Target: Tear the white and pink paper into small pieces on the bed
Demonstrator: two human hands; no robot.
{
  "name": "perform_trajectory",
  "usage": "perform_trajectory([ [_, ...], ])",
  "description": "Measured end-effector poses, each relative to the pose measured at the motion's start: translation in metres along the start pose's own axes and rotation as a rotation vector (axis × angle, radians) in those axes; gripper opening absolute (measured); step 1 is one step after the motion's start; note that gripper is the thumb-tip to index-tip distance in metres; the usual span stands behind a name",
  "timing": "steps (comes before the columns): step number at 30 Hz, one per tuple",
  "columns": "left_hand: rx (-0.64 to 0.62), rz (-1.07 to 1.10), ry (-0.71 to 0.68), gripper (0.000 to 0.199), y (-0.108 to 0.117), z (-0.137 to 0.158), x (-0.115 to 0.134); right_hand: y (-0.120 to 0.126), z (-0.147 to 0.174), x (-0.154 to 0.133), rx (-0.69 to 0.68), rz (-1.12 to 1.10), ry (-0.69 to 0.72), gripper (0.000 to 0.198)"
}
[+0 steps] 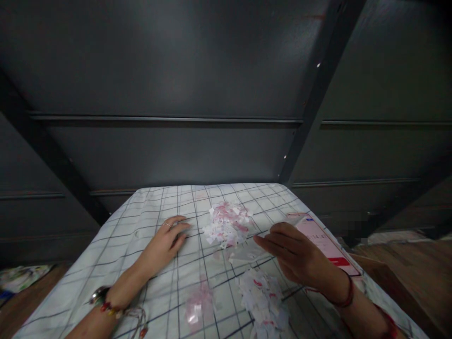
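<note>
On the checked cloth, my left hand rests with its fingers apart and nothing in them, left of a heap of small white and pink paper slips. My right hand hovers between that heap and a phone, its fingers pressed together. What they pinch, if anything, is too small to make out. Just below its fingertips lies a clear plastic bag. A second pile of white slips with red marks is nearer to me. To its left sits a pinkish clear plastic packet.
A phone with a lit pink screen lies at the table's right edge, partly behind my right hand. The white checked tablecloth reaches to a dark panelled wall. Beyond the right edge stands a brown box on the floor.
</note>
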State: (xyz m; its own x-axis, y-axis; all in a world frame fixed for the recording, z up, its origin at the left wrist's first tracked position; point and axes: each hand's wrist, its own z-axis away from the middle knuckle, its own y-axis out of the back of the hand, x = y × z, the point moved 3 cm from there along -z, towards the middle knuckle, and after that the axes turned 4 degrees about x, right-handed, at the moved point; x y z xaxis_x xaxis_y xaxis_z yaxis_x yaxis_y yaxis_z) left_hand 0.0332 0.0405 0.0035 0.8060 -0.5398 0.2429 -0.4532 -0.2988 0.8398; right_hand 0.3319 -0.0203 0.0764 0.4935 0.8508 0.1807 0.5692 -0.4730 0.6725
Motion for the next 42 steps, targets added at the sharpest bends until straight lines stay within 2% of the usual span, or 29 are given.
perform_trajectory([
  [7,0.084,-0.140,0.020,0.035,-0.007,0.005,-0.009,0.007,-0.002,0.000,0.038,-0.023,-0.015,0.034],
  [13,0.113,-0.259,0.103,0.041,-0.015,0.012,-0.018,0.000,0.000,0.001,0.015,-0.015,-0.016,0.035],
  [24,0.030,-0.351,0.209,0.044,-0.017,0.018,-0.020,-0.004,0.000,0.006,0.018,0.005,-0.050,0.045],
  [36,-0.082,-0.468,0.295,0.047,-0.018,0.022,-0.021,-0.012,-0.001,-0.008,-0.022,0.025,0.008,0.037],
  [42,-0.079,-0.447,0.301,0.045,-0.016,0.021,-0.021,-0.013,0.003,-0.003,0.000,0.060,-0.058,0.049],
])
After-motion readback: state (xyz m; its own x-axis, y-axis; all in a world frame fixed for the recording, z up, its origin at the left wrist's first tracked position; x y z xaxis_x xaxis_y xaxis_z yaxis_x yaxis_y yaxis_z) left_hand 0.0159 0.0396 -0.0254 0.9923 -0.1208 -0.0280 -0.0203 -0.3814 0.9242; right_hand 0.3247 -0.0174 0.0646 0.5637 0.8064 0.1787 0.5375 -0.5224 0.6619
